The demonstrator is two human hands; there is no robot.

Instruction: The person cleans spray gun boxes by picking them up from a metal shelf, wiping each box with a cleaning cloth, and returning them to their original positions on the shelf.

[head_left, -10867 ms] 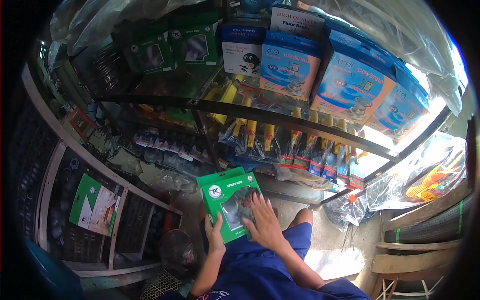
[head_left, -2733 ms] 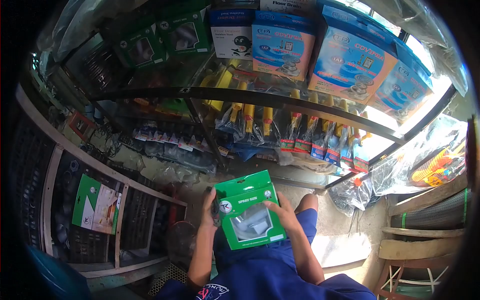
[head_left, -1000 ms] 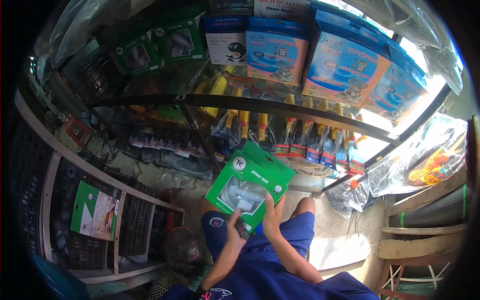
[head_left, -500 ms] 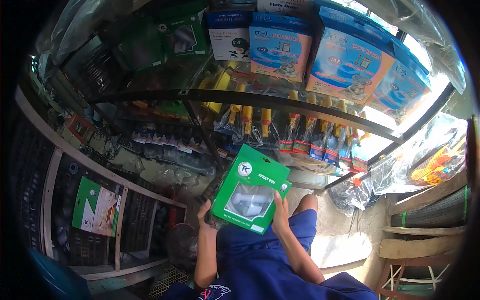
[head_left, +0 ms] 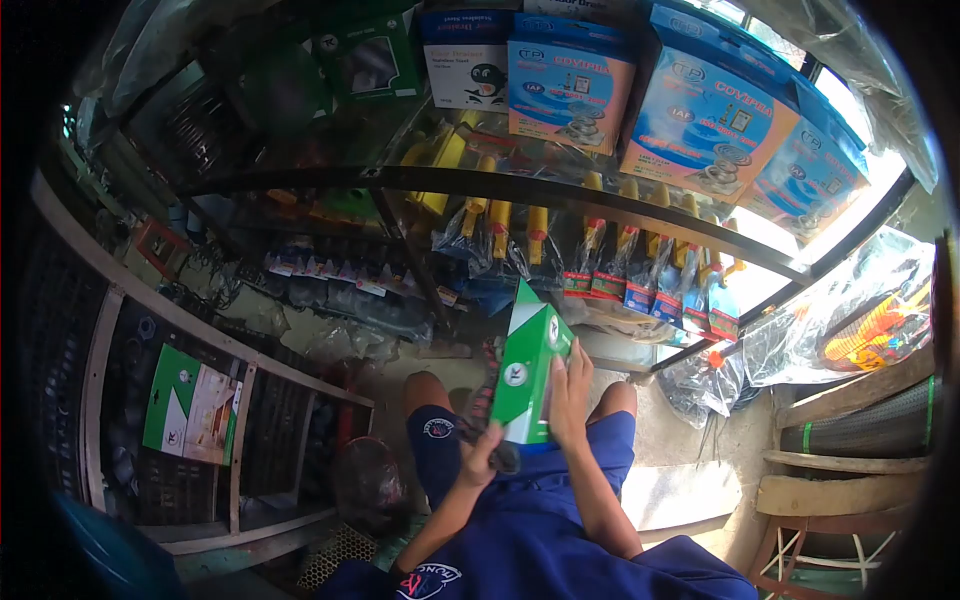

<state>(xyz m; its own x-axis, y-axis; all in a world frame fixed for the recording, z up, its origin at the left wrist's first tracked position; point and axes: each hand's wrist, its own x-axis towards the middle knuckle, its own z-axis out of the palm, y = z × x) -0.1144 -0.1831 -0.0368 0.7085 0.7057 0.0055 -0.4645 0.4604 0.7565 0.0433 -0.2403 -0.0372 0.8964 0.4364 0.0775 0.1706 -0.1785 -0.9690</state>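
Between my hands, above my lap, is a green spray gun box (head_left: pixel 530 375), turned so that a narrow green-and-white side with round TK logos shows. A pointed flap stands up at its top. My right hand (head_left: pixel 570 395) grips the windowed face on the right, fingers laid along it. My left hand (head_left: pixel 480 458) is closed at the box's lower left around a dark, red-patterned long object (head_left: pixel 482 400) that runs up along the box's side. What kind of object it is I cannot make out.
Ahead, a metal-framed shelf (head_left: pixel 600 212) carries blue Covipha boxes (head_left: pixel 705 120) and green boxes (head_left: pixel 370 60). Yellow-handled packaged tools (head_left: pixel 538 235) hang below it. At left stands a rack with a green-and-white box (head_left: pixel 193 402). Plastic-wrapped goods (head_left: pixel 845 310) are at right.
The box has turned from showing its windowed front to showing its narrow side. My left hand has moved right and down, and the dark object beside the box shows more.
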